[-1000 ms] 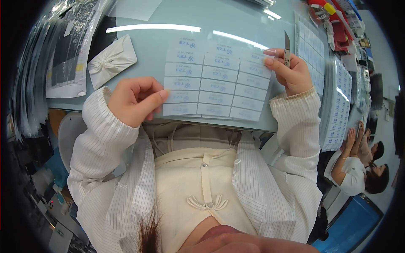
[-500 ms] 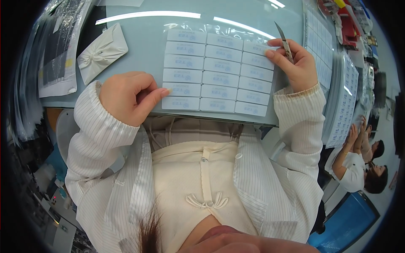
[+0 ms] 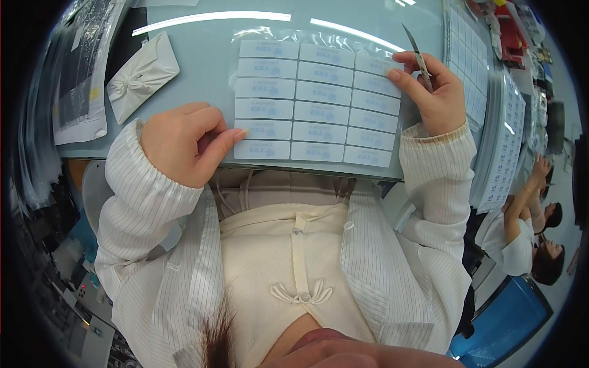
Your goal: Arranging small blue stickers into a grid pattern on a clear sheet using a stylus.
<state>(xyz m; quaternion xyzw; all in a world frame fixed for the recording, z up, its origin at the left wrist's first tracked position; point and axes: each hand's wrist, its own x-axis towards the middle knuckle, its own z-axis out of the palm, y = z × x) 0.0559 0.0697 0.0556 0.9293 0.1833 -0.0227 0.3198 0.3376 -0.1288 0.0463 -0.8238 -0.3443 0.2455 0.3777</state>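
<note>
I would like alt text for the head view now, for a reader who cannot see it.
A person's left hand and right hand hold a sheet of white labels by its opposite side edges over a pale blue table. The right hand's grip also holds a thin knife, its blade pointing away. A white packet with a bow lies to the left.

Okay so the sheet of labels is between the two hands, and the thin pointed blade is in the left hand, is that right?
Not quite: the thin pointed blade is in the right hand, as the head view shows. The sheet of labels is indeed between the two hands.
</note>
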